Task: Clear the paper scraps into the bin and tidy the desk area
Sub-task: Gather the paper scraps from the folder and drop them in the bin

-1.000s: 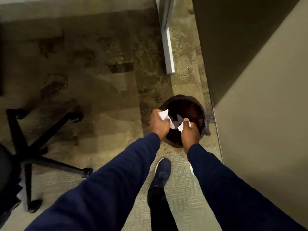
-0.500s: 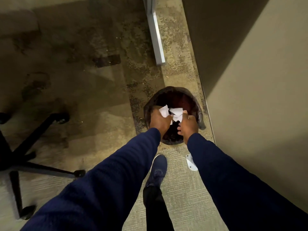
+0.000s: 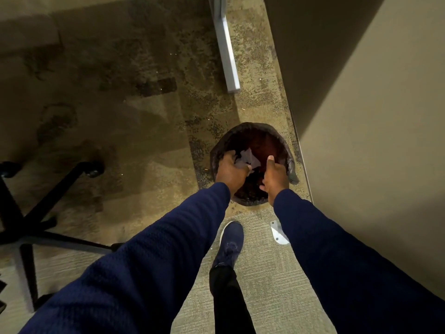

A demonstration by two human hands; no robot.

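Note:
A round bin (image 3: 252,127) with a dark liner stands on the carpet beside the wall. Both my hands reach over its mouth. My left hand (image 3: 230,173) is at the bin's left side, with crumpled paper scraps (image 3: 249,157) between its thumb and fingers; the paper looks grey in the bin's shadow. My right hand (image 3: 274,177) is at the right side with its thumb straight and fingers apart, and it holds nothing. The bottom of the bin is too dark to make out.
A wall (image 3: 373,141) runs close along the right. A grey desk leg (image 3: 226,51) stands beyond the bin. An office chair base (image 3: 48,189) with castors is at the left. My shoe (image 3: 231,242) is just short of the bin, beside a floor plate (image 3: 278,232).
Both hands have sunk lower into the bin's mouth. The right hand has let go of its paper and spread its fingers. The paper has dropped from bright white into shadow.

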